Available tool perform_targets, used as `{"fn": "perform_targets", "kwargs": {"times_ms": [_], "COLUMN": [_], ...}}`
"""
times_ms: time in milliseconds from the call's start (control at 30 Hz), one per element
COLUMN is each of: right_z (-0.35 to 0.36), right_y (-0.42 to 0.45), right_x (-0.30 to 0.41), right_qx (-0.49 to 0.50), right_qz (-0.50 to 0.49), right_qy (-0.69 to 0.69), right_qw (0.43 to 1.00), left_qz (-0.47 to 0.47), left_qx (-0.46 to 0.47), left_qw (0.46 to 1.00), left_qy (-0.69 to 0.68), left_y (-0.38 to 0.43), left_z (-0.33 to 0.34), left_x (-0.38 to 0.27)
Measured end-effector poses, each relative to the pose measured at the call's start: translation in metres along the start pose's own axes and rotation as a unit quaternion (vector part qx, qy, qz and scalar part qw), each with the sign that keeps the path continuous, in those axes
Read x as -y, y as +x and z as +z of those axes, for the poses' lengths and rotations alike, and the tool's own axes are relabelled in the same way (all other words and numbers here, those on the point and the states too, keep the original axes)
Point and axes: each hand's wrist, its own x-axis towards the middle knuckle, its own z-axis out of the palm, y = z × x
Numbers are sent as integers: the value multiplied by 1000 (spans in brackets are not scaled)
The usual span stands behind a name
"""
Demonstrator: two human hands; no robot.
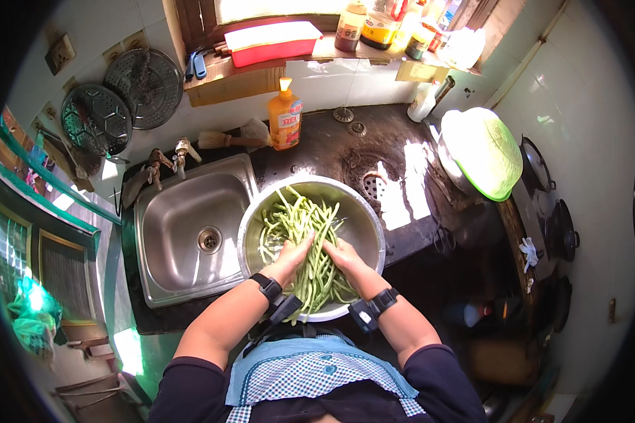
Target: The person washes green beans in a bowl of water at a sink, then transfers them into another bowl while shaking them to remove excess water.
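Note:
A wide metal basin [362,224] stands before me, partly over the right rim of the sink. Long green beans [315,254] fill its left and middle, and some reach over the near rim. My left hand [292,257] and my right hand [345,255] press a bundle of the beans between them from both sides. Many fingertips are buried among the pods and hidden. Each wrist wears a black strap with a small device.
A stainless steel sink [177,232] with taps [181,156] lies left. Behind the basin are an orange detergent bottle [286,119] and a brush [227,140]. A green-rimmed cover [484,150] rests on a pot at right. Bottles [351,26] and a red box [272,45] line the windowsill.

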Motion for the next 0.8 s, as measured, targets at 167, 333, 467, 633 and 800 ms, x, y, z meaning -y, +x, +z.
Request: {"fn": "perform_targets", "kwargs": {"times_ms": [167,333,467,633,800], "right_z": [-12,4,21,24,-14], "right_y": [-59,-70,-64,-58,-17], "right_x": [93,104,83,98,67], "right_qx": [-152,-161,-2,-45,-191], "right_qz": [-62,-160,-269,-296,35], "right_qy": [-311,-464,-410,-278,-373], "right_qw": [936,856,871,913,907], "left_qz": [-2,-34,133,142,213], "left_qx": [102,44,-191,-239,-286], "left_qw": [992,989,958,930,880], "left_qy": [-79,138,164,239,313], "left_y": [-13,16,8,-11,-32], "left_z": [26,-3,-29,-31,-19], "left_x": [-8,-8,-17,-18,-17]}}
